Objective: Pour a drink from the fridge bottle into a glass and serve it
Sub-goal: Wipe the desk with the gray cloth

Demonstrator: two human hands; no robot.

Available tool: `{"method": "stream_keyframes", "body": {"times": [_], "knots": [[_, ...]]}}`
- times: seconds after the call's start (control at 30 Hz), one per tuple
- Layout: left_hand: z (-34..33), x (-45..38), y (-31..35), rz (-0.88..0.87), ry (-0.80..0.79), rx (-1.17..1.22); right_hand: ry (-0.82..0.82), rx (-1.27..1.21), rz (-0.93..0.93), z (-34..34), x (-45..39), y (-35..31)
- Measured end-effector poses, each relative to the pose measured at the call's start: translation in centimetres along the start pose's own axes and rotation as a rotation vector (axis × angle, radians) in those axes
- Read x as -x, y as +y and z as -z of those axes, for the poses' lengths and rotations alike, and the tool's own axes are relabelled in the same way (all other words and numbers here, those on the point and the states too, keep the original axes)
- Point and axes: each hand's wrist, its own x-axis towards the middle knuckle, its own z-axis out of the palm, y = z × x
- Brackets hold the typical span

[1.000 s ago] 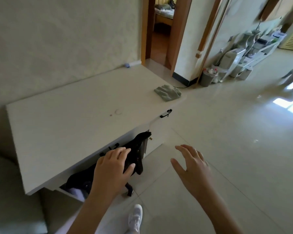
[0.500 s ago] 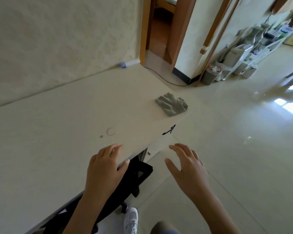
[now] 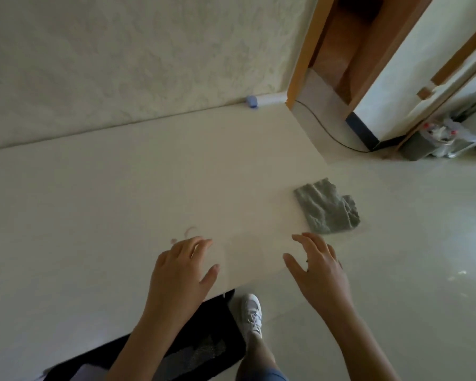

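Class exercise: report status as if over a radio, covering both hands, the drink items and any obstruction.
Left hand open, empty, over white table. Right hand open, empty. No bottle or glass in view. Grey cloth by table corner.

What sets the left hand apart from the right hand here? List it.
The left hand hovers over the white table beside a faint ring stain; the right hand hangs past the table's corner, nearer the grey cloth. The left hand's fingers are blurred; the right hand's look sharper. Both are open, palm down, holding nothing.
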Motion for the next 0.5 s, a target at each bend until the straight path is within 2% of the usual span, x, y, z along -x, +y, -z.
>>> {"method": "stream_keyframes", "body": {"times": [0.23,0.5], "knots": [[-1.9,-7.1,5.4,0.085,-0.009,-0.008,-0.134,0.089,0.025,-1.0,-9.5,4.8],[-4.2,-9.6,6.8,0.17,-0.006,-0.056,-0.457,0.201,-0.119,-3.6,-15.0,9.2]]}}
